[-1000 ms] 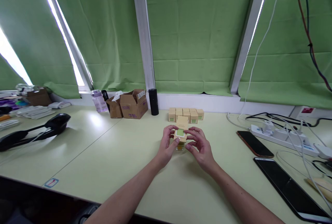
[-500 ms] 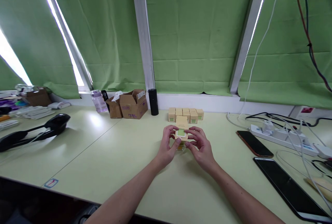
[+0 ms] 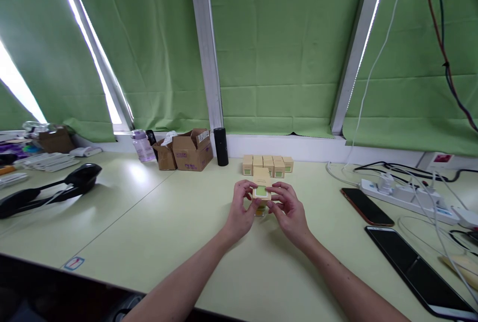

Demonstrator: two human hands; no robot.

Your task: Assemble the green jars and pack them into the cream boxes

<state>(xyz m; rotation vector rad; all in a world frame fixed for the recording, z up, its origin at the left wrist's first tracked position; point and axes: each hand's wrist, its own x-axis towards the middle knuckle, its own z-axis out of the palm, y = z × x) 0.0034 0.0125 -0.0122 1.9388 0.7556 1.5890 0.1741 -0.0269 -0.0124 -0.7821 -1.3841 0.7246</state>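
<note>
Between my two hands is a small tan cardboard box (image 3: 262,177) with a green square window on its front and its top flap standing up. My left hand (image 3: 242,206) grips the box's left side, fingers and thumb bent around it. On the right side my right hand (image 3: 287,208) pinches it with fingertips and thumb. Just below the box, a small clear jar (image 3: 260,211) with yellowish contents shows on the table; whether it touches the box I cannot tell. Several similar closed small boxes (image 3: 268,162) stand in a cluster behind.
On the table (image 3: 168,242), a black tumbler (image 3: 221,147), brown cartons (image 3: 192,152) and a lilac bottle (image 3: 142,146) stand at the back. Black headset-like gear (image 3: 74,182) lies left. To the right are a phone (image 3: 366,206), a tablet (image 3: 418,267) and a power strip (image 3: 407,200) with cables.
Both hands keep their hold on the small box. The fingers and thumbs shift very slightly; nothing else visibly moves.
</note>
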